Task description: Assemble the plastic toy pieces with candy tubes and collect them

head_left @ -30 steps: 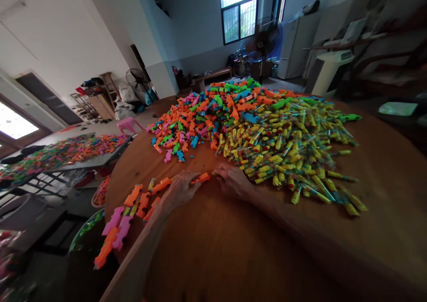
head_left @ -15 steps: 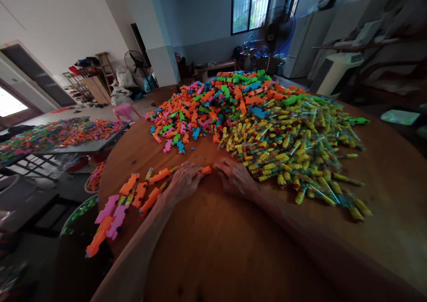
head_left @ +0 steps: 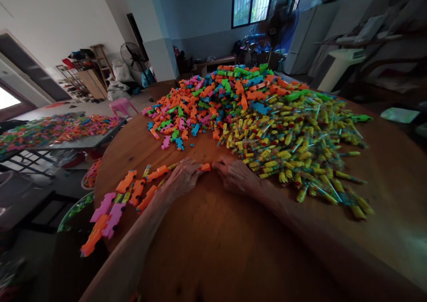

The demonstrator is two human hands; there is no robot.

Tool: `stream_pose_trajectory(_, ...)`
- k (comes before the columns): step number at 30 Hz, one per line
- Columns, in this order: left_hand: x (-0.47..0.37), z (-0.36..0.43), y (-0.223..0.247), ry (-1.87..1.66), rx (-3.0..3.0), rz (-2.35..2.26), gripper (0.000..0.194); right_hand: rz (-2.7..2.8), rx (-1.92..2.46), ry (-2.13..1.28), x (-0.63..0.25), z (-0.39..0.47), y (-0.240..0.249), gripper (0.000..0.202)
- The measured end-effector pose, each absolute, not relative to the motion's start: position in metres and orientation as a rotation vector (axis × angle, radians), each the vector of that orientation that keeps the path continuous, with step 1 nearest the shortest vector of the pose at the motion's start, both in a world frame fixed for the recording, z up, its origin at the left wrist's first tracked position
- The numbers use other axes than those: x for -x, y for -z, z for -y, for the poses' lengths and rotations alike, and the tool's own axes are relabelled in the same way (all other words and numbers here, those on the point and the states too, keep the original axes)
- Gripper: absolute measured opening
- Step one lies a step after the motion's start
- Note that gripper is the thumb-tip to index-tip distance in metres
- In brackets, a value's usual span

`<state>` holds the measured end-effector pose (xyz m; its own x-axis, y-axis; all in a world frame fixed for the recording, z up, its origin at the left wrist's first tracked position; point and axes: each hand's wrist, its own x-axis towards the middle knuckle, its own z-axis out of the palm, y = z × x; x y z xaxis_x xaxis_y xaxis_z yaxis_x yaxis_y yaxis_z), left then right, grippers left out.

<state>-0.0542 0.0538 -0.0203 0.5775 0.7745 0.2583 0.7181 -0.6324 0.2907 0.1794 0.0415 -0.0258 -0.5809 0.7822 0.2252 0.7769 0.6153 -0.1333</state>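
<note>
My left hand [head_left: 184, 178] is closed around a small orange plastic toy car [head_left: 206, 167], whose right end sticks out past the fingertips. Close by on the right, my right hand [head_left: 235, 174] has its fingers pinched together at that end; whatever they hold is hidden. To the left of my left hand lie several orange toy cars [head_left: 126, 182] and pink toy cars [head_left: 115, 217], with slim yellow-wrapped tubes among them. Beyond my right hand is a big heap of yellow-wrapped tubes [head_left: 287, 137] in clear plastic.
A mound of orange, green, blue and pink toy cars [head_left: 200, 102] covers the far side of the round wooden table [head_left: 213, 248]. At left, another table [head_left: 83, 144] bears more coloured pieces. A pink stool [head_left: 122, 105] and a standing fan [head_left: 132, 57] are behind.
The view has shifted slightly. My right fingertips are closer to the orange toy car, and the bit of yellow seen at them before is now hidden. My left hand keeps its grip.
</note>
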Motion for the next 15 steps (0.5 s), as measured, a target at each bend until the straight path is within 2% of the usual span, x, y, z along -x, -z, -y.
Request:
stream_pose_trajectory(8,0.050,-0.053,0.013,-0.483,-2.636,-1.252,0.025,2.800,1.242,0.100,-0.175,-0.044,0.013,0.037)
stream_pose_trajectory(15,0.050,-0.055,0.013,-0.394,-2.729,-1.246,0.025,2.896,1.128,0.234,-0.174,-0.048,0.022,0.031)
